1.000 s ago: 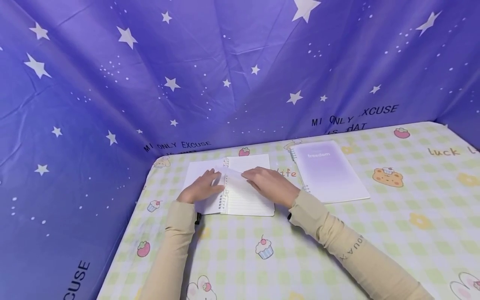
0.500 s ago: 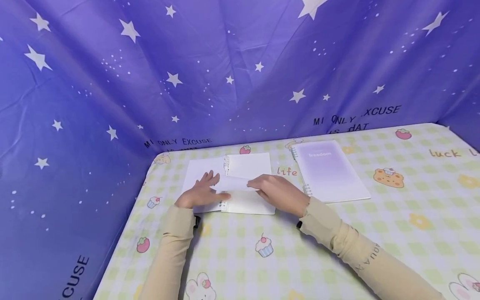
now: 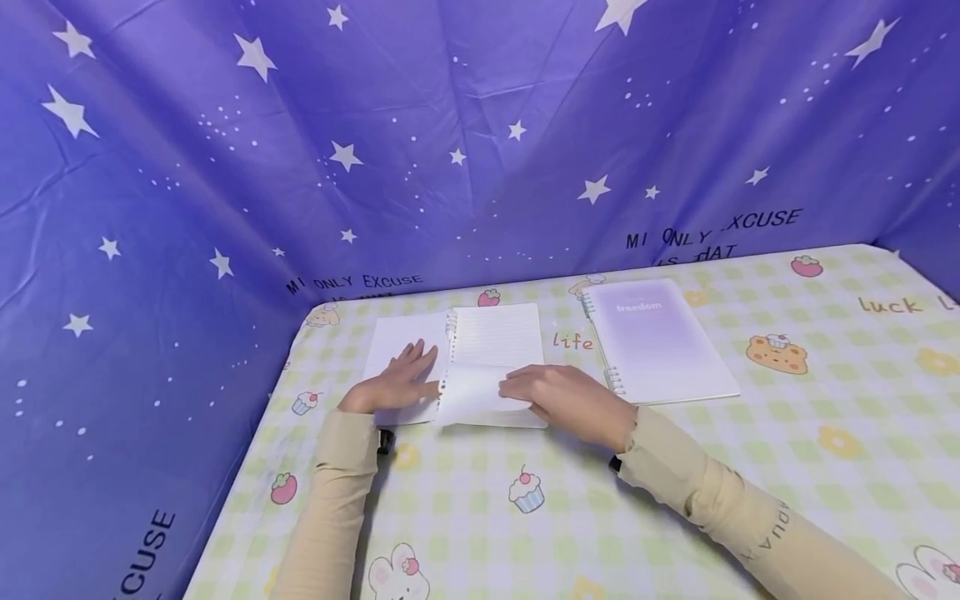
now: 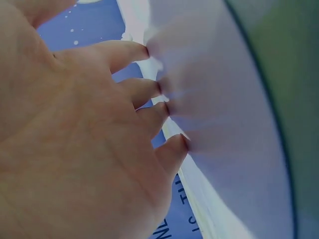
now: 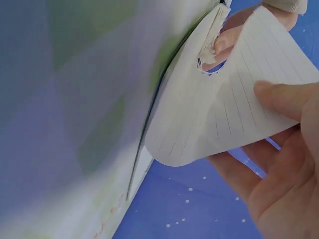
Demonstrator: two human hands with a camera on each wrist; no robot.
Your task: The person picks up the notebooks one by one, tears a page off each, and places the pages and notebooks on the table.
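A spiral notebook (image 3: 495, 329) lies spread with lined pages on its right side. My left hand (image 3: 393, 383) rests on its left side, fingers spread and fingertips pressing the white surface, as the left wrist view also shows. My right hand (image 3: 573, 404) pinches the outer edge of a lined sheet (image 5: 234, 99) between thumb and fingers. In the right wrist view that sheet curves up off the notebook, its ragged, punched edge near the rings. From the head view, the sheet slants down over the lower right page, its left edge close to the lower rings.
A second spiral notebook (image 3: 660, 342), with a purple cover reading "freedom", lies closed to the right. The checked tablecloth (image 3: 750, 500) covers the table. A blue-purple curtain (image 3: 465, 167) with stars hangs behind it and along the left side.
My right hand has moved toward me and slightly right, pulling the lifted sheet down across the right page. The upper page and rings now show. My left hand stays on the left side.
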